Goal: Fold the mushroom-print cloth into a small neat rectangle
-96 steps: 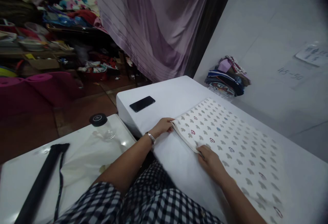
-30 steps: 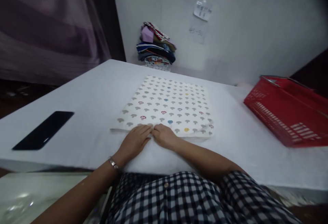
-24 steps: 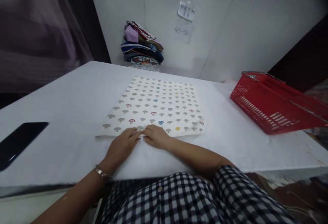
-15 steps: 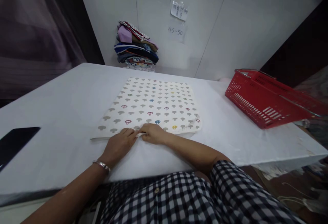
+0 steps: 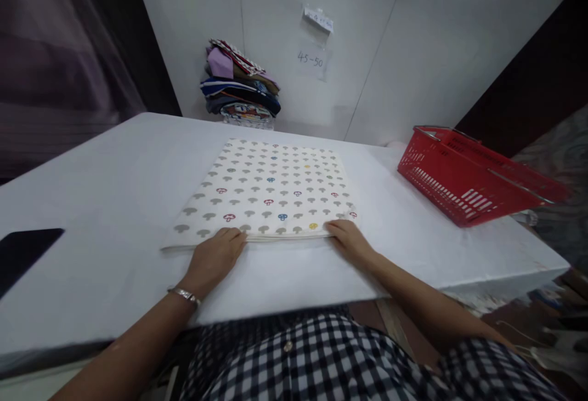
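Note:
A folded white cloth point(image 5: 271, 190) printed with grey, red, blue and yellow mushrooms lies flat on the table in front of me. Its layered near edge runs almost straight between my hands. My left hand point(image 5: 217, 257) grips that edge left of its middle, fingers on top and the thumb hidden. Near the right corner, my right hand point(image 5: 348, 240) pinches the same edge with its fingers over the fabric. A silver bracelet circles my left wrist.
The white-covered table point(image 5: 114, 205) bears a red plastic basket point(image 5: 450, 174) at right and a dark flat object point(image 5: 27, 257) at left. A pile of folded clothes point(image 5: 241, 89) stands at the back against the wall, beside a handwritten paper sign point(image 5: 311, 59).
My right hand has moved right along the near edge, from beside my left hand to close by the right corner. My left hand has stayed in place. The edge now lies straighter.

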Motion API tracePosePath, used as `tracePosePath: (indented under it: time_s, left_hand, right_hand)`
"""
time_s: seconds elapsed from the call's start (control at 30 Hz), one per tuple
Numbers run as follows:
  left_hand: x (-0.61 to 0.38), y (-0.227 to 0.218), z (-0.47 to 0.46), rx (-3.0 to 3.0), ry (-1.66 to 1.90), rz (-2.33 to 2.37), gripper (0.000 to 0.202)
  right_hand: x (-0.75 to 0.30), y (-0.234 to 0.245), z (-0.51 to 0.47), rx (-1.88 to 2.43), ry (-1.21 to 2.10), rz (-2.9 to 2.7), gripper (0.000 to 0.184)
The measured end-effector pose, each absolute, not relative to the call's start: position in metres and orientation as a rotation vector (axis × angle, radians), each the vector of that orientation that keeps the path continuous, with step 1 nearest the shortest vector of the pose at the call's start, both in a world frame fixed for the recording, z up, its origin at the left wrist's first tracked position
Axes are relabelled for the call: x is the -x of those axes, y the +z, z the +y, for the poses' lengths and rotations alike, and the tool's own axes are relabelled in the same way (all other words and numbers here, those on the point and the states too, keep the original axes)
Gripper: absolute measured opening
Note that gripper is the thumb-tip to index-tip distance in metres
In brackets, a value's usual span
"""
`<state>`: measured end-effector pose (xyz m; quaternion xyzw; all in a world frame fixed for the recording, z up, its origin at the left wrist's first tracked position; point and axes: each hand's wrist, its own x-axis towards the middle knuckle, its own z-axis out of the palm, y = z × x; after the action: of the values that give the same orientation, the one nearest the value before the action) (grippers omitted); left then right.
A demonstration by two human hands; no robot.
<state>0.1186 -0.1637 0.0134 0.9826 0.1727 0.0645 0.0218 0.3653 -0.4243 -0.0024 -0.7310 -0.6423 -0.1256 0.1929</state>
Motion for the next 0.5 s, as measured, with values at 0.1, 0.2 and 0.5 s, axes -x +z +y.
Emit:
tracePosePath:
  time_s: [0.1,0.2,0.5]
  left_hand:
    - [-0.118,0.012,-0.164,-3.057,0.215,0.528,0.032]
    - [-0.118,0.011,-0.163,-3.049,0.241,0.546,0.033]
    - [-0.119,0.01,-0.164,-3.009,0.292,0.567,0.038]
  right_hand:
    - [-0.391,-0.001,-0.462,2.195,-0.471,-1.665,0.032]
    - [-0.4,-0.001,-0.484,2.306,-0.533,-1.512,0.033]
    - [-0.4,-0.003,-0.485,2.339,-0.405,-1.555,0.032]
